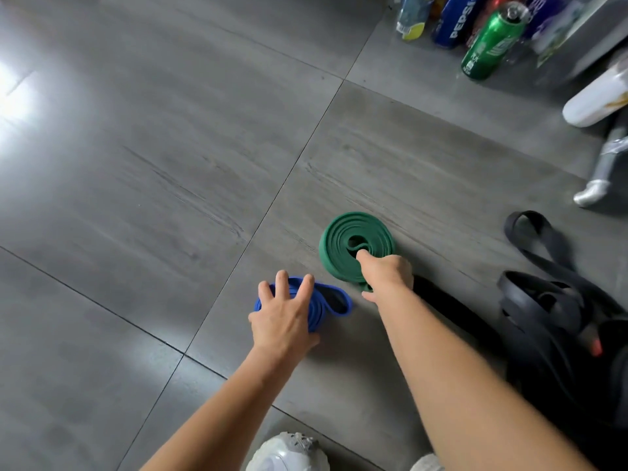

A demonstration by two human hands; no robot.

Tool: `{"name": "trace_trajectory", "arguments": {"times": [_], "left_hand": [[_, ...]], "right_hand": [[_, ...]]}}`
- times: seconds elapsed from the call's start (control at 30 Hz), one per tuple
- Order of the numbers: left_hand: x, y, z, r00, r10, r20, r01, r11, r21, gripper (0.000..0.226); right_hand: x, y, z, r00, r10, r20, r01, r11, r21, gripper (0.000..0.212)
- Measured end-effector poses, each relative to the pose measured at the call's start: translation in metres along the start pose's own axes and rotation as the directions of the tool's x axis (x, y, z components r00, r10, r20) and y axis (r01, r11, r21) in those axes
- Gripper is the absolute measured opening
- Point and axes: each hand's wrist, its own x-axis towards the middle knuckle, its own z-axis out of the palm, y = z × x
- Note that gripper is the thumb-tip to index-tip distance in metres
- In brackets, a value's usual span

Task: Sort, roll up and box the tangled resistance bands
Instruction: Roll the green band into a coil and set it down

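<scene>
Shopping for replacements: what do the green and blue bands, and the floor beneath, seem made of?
Green coiled band: likely latex or rubber, matte; flat layers curl smoothly. Blue rolled band: seemingly the same; its loose end flops into a loop. Grey floor: probably ceramic tile, semi-gloss; grout lines and glare.

Grey floor tiles [136, 164] with wood-like grain fill the view, crossed by dark grout lines, with a bright glare at the left edge. At top right stands a cluster of drinks: a blue Pepsi bottle [455, 20], a green bottle [492, 42] and a clear bottle [411, 15] (yellow-capped). A white container [594, 100] lies near the right edge. A white shoe [289, 453] shows at the bottom.
</scene>
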Motion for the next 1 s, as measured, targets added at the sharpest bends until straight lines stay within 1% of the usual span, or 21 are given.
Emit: {"name": "trace_trajectory", "arguments": {"times": [0.03, 0.07, 0.17, 0.23, 0.33, 0.4, 0.5, 0.57, 0.67, 0.7, 0.73, 0.8, 0.9, 1.0], "left_hand": [[0.000, 0.000, 0.000, 1.000, 0.007, -0.001, -0.007, 1.000, 0.003, 0.094], [0.000, 0.001, 0.001, 1.000, 0.011, -0.001, -0.011, 1.000, 0.006, 0.094], [0.002, 0.001, 0.001, 1.000, -0.001, -0.001, 0.001, 1.000, -0.007, 0.093], [0.003, 0.001, 0.000, 1.000, 0.012, -0.005, -0.012, 1.000, -0.011, 0.093], [0.004, 0.001, 0.003, 0.999, 0.051, -0.006, -0.051, 0.999, 0.012, 0.093], [0.002, -0.002, 0.005, 0.998, 0.068, 0.004, -0.068, 0.997, 0.029, 0.094], [-0.003, -0.015, 0.007, 0.998, 0.065, 0.025, -0.066, 0.997, 0.040, 0.094], [-0.010, -0.025, 0.011, 0.996, 0.078, 0.035, -0.079, 0.996, 0.050, 0.093], [-0.023, -0.025, 0.018, 0.991, 0.134, 0.017, -0.135, 0.989, 0.055, 0.089], [-0.027, -0.021, 0.019, 0.988, 0.156, 0.017, -0.157, 0.986, 0.052, 0.088], [-0.029, -0.015, 0.020, 0.986, 0.166, 0.023, -0.167, 0.985, 0.039, 0.088], [-0.026, -0.004, 0.019, 0.991, 0.131, 0.022, -0.131, 0.991, -0.021, 0.088], [-0.010, 0.005, 0.005, 1.000, 0.025, -0.009, -0.026, 0.994, -0.103, 0.087], [0.008, 0.010, -0.009, 1.000, 0.004, -0.010, -0.005, 0.995, -0.103, 0.088]], "right_hand": [[-0.001, -0.001, 0.004, 0.999, 0.023, -0.024, -0.022, 0.999, 0.043, 0.059], [-0.003, -0.003, 0.006, 0.998, 0.032, -0.047, -0.030, 0.999, 0.040, 0.060], [-0.006, -0.007, 0.006, 0.997, 0.016, -0.076, -0.027, 0.990, -0.140, 0.063], [-0.006, -0.006, 0.006, 0.999, 0.008, -0.033, -0.013, 0.988, -0.151, 0.067], [-0.008, -0.004, 0.010, 0.999, 0.033, 0.038, -0.031, 0.998, -0.056, 0.066], [-0.007, -0.005, 0.011, 0.996, 0.074, 0.047, -0.075, 0.997, 0.021, 0.066], [0.000, -0.010, 0.011, 0.983, 0.141, 0.121, -0.159, 0.975, 0.155, 0.066], [0.003, -0.008, 0.013, 0.967, 0.194, 0.163, -0.226, 0.952, 0.207, 0.059], [0.003, -0.011, 0.017, 0.934, 0.260, 0.246, -0.335, 0.876, 0.347, 0.038], [0.004, -0.013, 0.018, 0.926, 0.266, 0.268, -0.354, 0.860, 0.368, 0.036], [0.005, -0.015, 0.019, 0.920, 0.274, 0.281, -0.366, 0.856, 0.366, 0.036], [0.003, -0.014, 0.018, 0.924, 0.278, 0.262, -0.357, 0.872, 0.334, 0.038], [-0.003, -0.007, 0.019, 0.945, 0.249, 0.213, -0.300, 0.919, 0.255, 0.053], [-0.004, -0.005, 0.017, 0.942, 0.239, 0.236, -0.280, 0.946, 0.161, 0.065]]}}
